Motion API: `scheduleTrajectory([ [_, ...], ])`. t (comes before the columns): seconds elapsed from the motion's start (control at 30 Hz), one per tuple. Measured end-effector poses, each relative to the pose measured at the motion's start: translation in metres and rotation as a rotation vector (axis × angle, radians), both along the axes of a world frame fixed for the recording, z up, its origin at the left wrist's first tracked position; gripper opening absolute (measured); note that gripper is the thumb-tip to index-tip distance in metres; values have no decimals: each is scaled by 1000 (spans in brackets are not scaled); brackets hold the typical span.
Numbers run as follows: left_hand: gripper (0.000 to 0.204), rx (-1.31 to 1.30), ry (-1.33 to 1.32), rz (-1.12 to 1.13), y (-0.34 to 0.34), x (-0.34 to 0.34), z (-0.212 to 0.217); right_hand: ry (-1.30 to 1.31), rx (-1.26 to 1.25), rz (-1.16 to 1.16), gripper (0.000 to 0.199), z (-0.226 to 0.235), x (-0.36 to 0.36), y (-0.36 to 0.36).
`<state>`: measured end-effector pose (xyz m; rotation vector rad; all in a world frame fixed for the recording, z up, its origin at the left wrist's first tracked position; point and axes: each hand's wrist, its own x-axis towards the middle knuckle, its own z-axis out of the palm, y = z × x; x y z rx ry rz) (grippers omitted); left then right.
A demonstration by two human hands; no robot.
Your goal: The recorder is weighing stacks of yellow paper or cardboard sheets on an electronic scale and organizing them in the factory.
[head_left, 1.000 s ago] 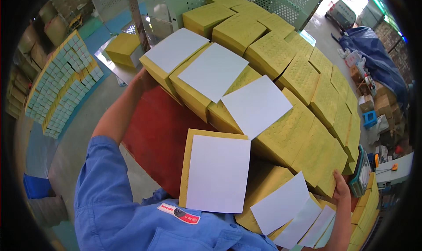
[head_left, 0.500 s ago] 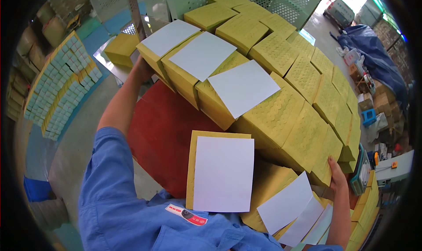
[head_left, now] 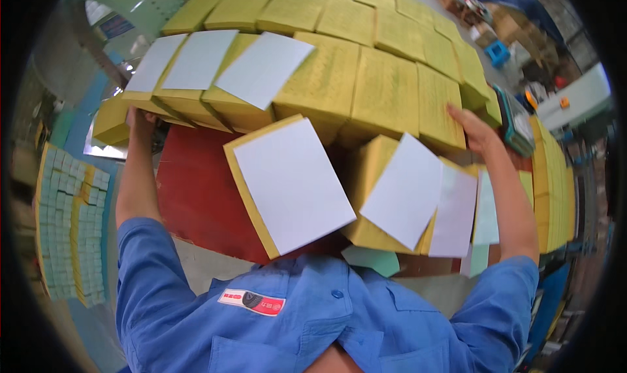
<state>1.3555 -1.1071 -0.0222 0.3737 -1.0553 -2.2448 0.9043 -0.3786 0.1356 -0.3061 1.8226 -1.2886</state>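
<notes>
Both my arms reach around a front row of yellow paper stacks [head_left: 320, 72], one hand at each end. At the row's left end, my left hand [head_left: 142, 115] grips the lower corner of a stack, its fingers partly hidden. My right hand [head_left: 475, 130] holds the right end, fingertips against the last stack's edge. White sheets [head_left: 199, 58] lie on the leftmost stacks. Closer to my chest, a yellow stack topped by a white sheet [head_left: 294, 183] sits turned at an angle. Right of it, more white sheets [head_left: 403, 193] lie on other yellow stacks.
The stacks stand on a red tabletop [head_left: 196, 190], with more yellow rows [head_left: 294, 10] behind. A separate yellow block [head_left: 111, 121] is at the left. Bundled pale stacks [head_left: 72, 223] stand far left. Beyond my right hand are a green-edged device [head_left: 514, 121] and tall yellow stacks [head_left: 548, 183].
My view has turned, so the row now lies more level across it. Both hands stay at the row's ends. The near sheet-topped stack appears more tilted.
</notes>
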Motion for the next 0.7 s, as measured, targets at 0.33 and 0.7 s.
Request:
scheduleTrajectory([
  [0.33,74,76,-392,-379,298,48,49,799,415,-570,55,117,35,301],
  [0.7,58,-239,-483,-446,395,-57,147,192,-135,-815,59,-10,43,413],
])
